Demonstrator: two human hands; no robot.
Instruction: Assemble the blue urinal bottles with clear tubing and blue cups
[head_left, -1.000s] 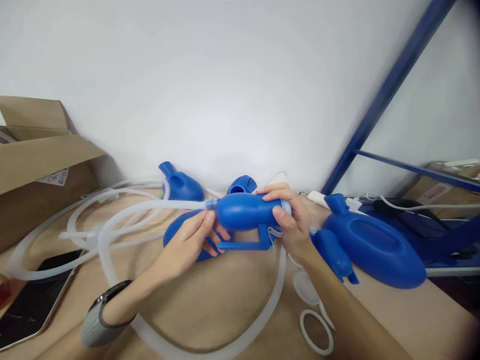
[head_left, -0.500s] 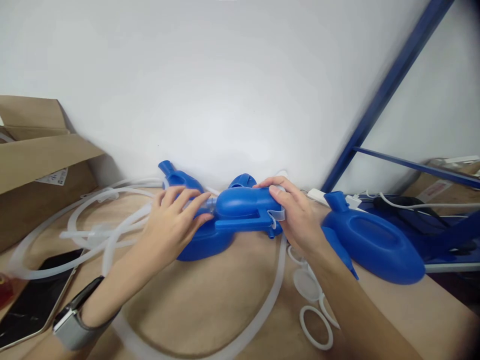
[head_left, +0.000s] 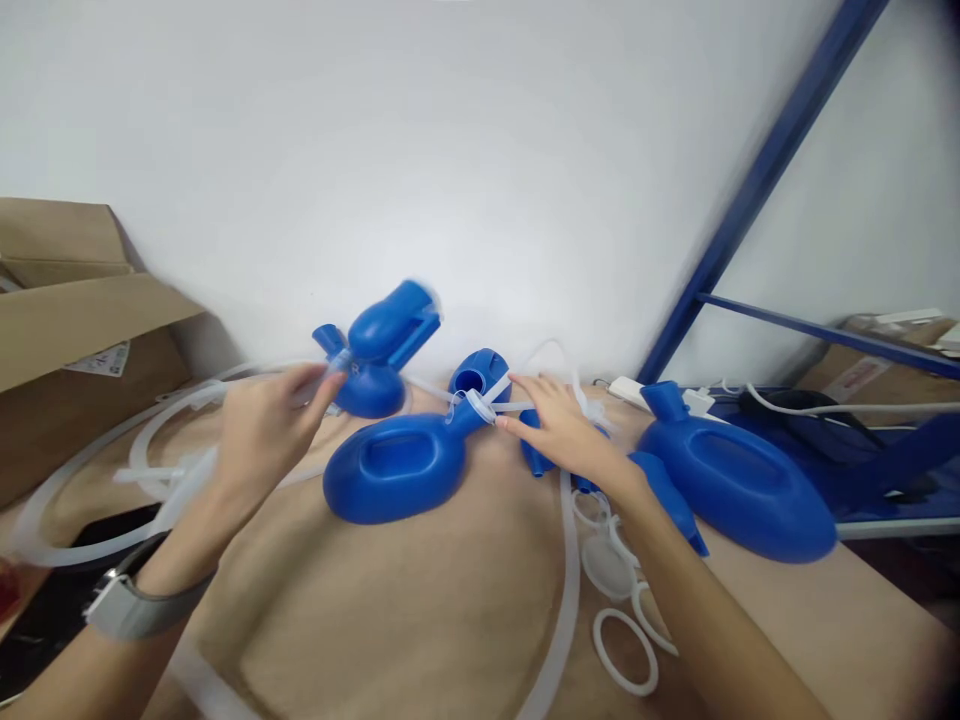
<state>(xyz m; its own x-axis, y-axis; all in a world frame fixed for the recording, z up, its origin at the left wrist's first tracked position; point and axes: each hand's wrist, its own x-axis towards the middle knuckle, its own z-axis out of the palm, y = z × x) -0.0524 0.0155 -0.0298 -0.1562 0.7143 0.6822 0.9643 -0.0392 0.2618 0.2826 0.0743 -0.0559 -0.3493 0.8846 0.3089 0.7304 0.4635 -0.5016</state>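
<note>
My left hand (head_left: 274, 425) is closed around a clear connector (head_left: 339, 364) at the narrow end of a blue plastic urinal head (head_left: 382, 325). That head is raised and tilted, with its wide end pointing up and right. A blue urinal bottle (head_left: 394, 480) lies on its side on the tabletop, its white-capped neck pointing up and right. Beside the cap (head_left: 480, 407), my right hand (head_left: 559, 425) has thumb and forefinger spread. Its fingertips are at or very near the cap's edge; contact is unclear. Clear tubing (head_left: 566, 590) loops across the table.
Another blue bottle (head_left: 742, 490) lies at right, near white rings (head_left: 625, 652). More blue parts (head_left: 478, 375) stand by the wall. At left are a cardboard box (head_left: 82, 350) and a dark phone (head_left: 52, 600). A blue metal frame (head_left: 765, 190) rises at right.
My left hand has lifted the urinal head up and left, off the bottle. My right hand has let go of it and moved slightly left and down, beside the bottle's cap.
</note>
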